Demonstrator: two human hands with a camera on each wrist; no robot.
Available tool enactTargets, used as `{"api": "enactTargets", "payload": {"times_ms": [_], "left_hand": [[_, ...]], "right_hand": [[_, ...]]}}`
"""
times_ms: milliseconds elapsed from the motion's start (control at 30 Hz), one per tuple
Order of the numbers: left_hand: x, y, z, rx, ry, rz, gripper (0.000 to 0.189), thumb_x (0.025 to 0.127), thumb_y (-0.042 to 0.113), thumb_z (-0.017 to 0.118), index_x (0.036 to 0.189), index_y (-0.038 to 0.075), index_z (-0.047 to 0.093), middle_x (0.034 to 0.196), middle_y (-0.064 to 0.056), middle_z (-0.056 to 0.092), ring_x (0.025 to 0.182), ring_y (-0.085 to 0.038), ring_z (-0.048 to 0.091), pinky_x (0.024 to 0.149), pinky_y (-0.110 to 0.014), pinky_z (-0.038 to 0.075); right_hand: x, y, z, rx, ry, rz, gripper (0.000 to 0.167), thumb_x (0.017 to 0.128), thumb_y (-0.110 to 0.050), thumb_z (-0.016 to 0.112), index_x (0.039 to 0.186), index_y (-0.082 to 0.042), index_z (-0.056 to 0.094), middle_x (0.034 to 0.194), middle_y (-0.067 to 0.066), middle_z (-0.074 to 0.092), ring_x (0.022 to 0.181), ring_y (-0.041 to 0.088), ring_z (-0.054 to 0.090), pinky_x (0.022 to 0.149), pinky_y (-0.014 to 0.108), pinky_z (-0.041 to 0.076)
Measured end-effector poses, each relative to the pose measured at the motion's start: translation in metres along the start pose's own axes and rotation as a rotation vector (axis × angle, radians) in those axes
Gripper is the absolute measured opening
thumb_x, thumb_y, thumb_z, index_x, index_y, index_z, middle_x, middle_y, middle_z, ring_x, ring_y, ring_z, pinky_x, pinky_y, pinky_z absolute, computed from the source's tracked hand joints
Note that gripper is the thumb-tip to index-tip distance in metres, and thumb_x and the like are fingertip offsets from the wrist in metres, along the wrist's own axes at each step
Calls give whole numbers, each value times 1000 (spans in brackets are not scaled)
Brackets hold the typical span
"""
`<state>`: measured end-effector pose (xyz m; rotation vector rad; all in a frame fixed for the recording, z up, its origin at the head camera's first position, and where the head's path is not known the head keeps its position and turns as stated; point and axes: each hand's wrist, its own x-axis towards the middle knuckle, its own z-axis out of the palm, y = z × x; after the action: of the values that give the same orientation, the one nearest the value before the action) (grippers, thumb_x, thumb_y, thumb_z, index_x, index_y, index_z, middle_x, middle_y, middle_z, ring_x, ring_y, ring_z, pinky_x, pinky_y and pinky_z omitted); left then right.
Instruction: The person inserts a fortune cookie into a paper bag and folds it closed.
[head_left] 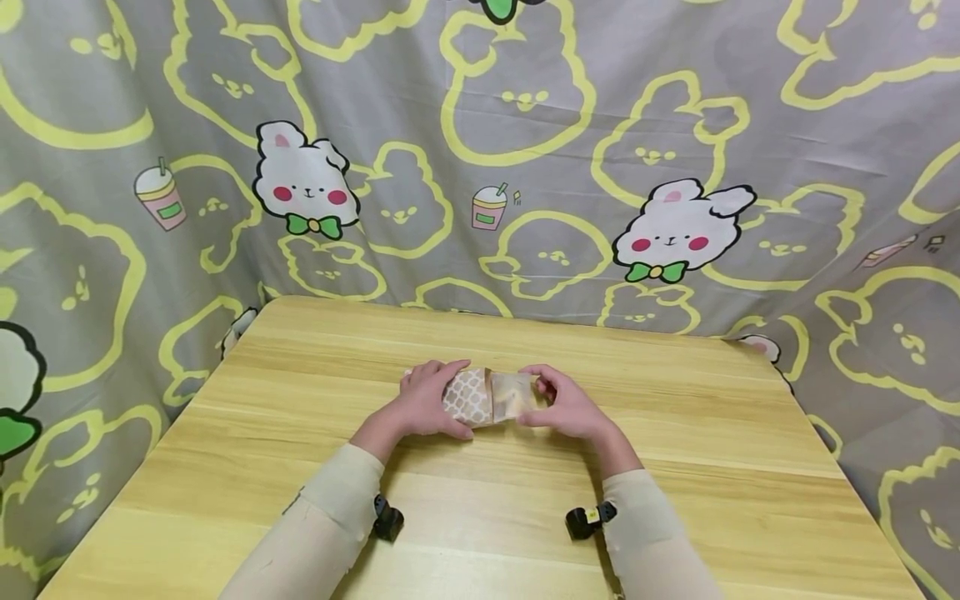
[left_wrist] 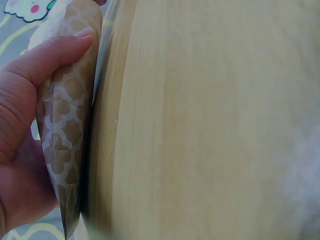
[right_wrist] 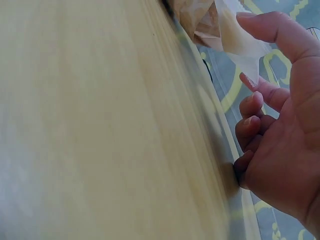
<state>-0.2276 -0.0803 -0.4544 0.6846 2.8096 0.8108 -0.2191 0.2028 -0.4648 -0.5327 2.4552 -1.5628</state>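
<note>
A brown paper bag (head_left: 468, 400) with a white lattice pattern lies low over the middle of the table, its mouth to the right. My left hand (head_left: 423, 406) grips its left part, and the thumb lies across the patterned side (left_wrist: 62, 120) in the left wrist view. From the mouth sticks a translucent packet (head_left: 510, 395) with something pale yellowish inside. My right hand (head_left: 576, 408) holds that packet's outer end between thumb and index finger. In the right wrist view the thumb (right_wrist: 272, 27) is on the packet's edge, with the other fingers curled below.
The wooden table (head_left: 247, 467) spreads all around the hands. Behind it and at both sides hangs a grey curtain (head_left: 525, 192) with rabbit and cup prints. A small black camera (head_left: 388, 521) sits at the left wrist, another camera (head_left: 581, 523) at the right.
</note>
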Motion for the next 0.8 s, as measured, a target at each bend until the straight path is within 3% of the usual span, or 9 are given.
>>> {"api": "enactTargets", "payload": {"times_ms": [300, 600, 800], "left_hand": [[1, 1, 0, -5, -15, -8, 116, 59, 51, 94, 156, 25, 37, 133, -9, 47, 121, -34, 40, 101, -55, 25], [1, 0, 0, -4, -12, 6, 116, 59, 52, 93, 156, 24, 36, 137, -10, 46, 122, -33, 40, 101, -55, 25], [1, -1, 0, -13, -5, 13, 116, 58, 51, 93, 156, 23, 37, 136, -10, 47, 121, -33, 41, 101, -55, 25]], "right_hand": [[3, 1, 7, -94, 82, -7, 66, 70, -11, 91, 127, -11, 59, 94, 21, 44, 89, 30, 44, 75, 35, 34], [3, -7, 10, -203, 100, 10, 67, 67, -19, 90, 127, -15, 60, 93, 14, 49, 87, 27, 46, 74, 38, 37], [5, -8, 14, -197, 57, 11, 75, 67, -30, 94, 132, -17, 59, 96, 13, 50, 89, 25, 46, 75, 39, 38]]}}
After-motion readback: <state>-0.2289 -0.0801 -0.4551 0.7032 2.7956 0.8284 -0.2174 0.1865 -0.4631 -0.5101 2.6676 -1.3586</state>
